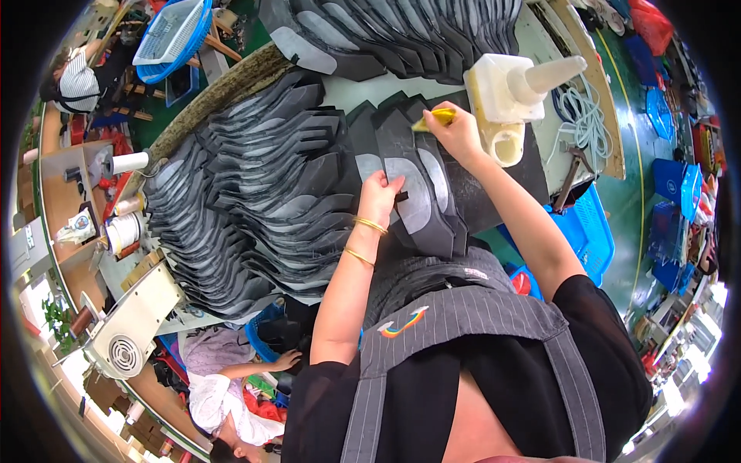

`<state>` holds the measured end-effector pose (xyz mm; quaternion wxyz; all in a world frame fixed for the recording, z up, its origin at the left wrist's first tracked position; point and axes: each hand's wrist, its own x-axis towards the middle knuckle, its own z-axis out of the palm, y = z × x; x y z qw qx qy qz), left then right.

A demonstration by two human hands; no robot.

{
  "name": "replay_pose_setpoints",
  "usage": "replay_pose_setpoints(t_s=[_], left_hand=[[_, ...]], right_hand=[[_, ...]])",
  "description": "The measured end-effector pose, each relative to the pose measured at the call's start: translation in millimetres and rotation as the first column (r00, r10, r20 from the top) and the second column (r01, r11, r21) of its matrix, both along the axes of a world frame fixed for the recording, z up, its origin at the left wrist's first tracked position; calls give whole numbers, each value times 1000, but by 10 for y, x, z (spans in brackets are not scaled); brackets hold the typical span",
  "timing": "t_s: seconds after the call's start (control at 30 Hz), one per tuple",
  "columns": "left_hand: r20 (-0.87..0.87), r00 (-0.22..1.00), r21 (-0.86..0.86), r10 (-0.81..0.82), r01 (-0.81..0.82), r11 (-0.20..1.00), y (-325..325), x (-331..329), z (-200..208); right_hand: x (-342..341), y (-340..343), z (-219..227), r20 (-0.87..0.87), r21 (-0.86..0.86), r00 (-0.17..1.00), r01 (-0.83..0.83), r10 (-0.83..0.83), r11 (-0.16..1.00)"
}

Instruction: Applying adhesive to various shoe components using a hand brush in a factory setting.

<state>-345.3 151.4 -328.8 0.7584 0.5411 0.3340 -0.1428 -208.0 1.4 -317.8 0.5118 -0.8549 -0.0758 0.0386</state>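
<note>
Dark grey shoe-upper-like pieces [407,202] with lighter grey curved patches lie overlapped on the table in front of me. My left hand [377,199] is closed at the edge of one piece, its thumb beside a small black tab [401,197]. My right hand [458,136] grips a small yellow brush-like tool [441,116], its tip at the far end of the pieces; its exact kind is partly hidden by my fingers. Right of that hand stands a whitish plastic bottle [494,81] with a cone-shaped spout and an open round mouth.
Long fanned rows of similar pieces [270,177] cover the table's left, with another row [401,35] at the far side. A hammer [571,174] and pale cord [583,123] lie right, above a blue basket [590,231]. Another person [224,393] works at lower left, near a machine [131,324].
</note>
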Motion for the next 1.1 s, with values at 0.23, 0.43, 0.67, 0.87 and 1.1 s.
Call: replay_pose_setpoints(t_s=[0.23, 0.43, 0.67, 0.87, 1.1], left_hand=[[15, 1000, 32, 24, -25, 999, 19, 8, -102], [-14, 999, -23, 30, -30, 999, -47, 87, 57], [111, 985, -503, 129, -56, 862, 271, -153, 24], [105, 976, -553, 191, -102, 827, 260, -268, 312], [125, 986, -429, 110, -46, 902, -106, -350, 1067]], right_hand=[[-39, 2, 46, -426, 124, 883, -158, 196, 980], [-123, -156, 191, -325, 213, 895, -246, 306, 946], [-648, -915, 705, -488, 69, 802, -359, 345, 931], [-918, -874, 679, -532, -22, 627, -683, 570, 730], [-1313, -1403, 205, -771, 182, 313, -727, 555, 662]])
